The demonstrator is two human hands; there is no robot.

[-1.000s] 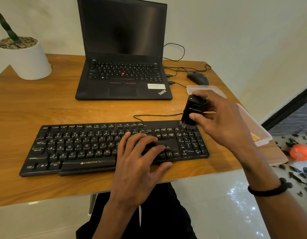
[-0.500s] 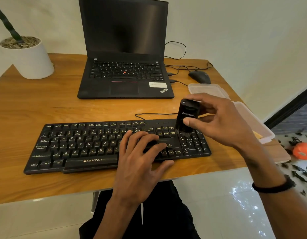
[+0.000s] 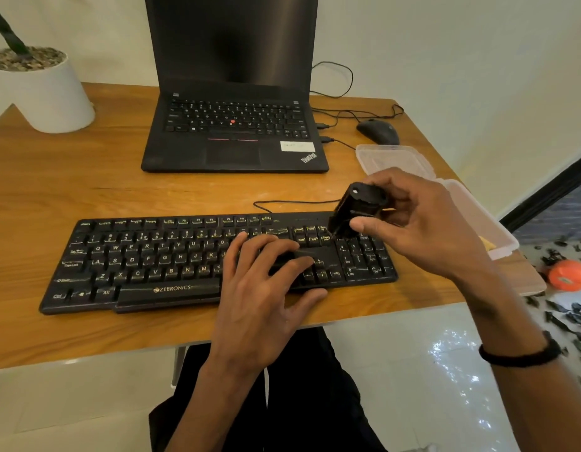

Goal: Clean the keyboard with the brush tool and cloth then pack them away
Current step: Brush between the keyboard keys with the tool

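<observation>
A black keyboard [image 3: 145,256] lies across the front of the wooden desk [image 3: 70,190]. My right hand [image 3: 422,230] grips a black brush tool [image 3: 354,212], tilted with its top leaning away, bristles touching the keys between the navigation block and the number pad. My left hand [image 3: 266,288] rests flat on the keyboard's right-middle part, fingers spread, holding nothing. A clear plastic box [image 3: 471,203] with its lid [image 3: 390,158] open stands at the desk's right edge, partly hidden by my right hand. A bit of yellow cloth [image 3: 486,244] shows inside it.
An open black laptop [image 3: 233,135] stands behind the keyboard, a black mouse [image 3: 377,130] and cables to its right. A white plant pot [image 3: 41,89] sits at the back left. On the floor to the right lie an orange object [image 3: 568,275] and dark scraps.
My right hand has moved the brush tool leftward and a little nearer over the keys, and tipped it more. My left hand has stayed on the keyboard.
</observation>
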